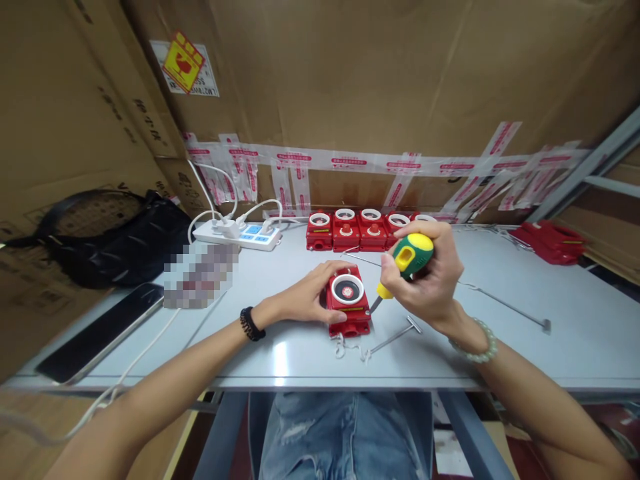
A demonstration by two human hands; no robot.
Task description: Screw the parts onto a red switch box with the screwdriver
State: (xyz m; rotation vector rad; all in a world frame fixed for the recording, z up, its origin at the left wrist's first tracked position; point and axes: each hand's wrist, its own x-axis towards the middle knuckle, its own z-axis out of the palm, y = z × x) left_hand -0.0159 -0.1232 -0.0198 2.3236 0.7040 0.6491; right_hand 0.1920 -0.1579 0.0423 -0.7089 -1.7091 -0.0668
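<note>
A red box-shaped device with a white ring and dark round face lies on the grey table in front of me. My left hand grips its left side, fingers curled over the top edge. My right hand is wrapped round a green and yellow screwdriver, whose tip touches the device's lower right corner. A thin white wire trails from the device's near edge.
A row of several similar red devices stands behind. Metal T-shaped rods lie to the right, with red parts at far right. A white power strip, a phone and a black bag sit left. Cardboard walls surround the table.
</note>
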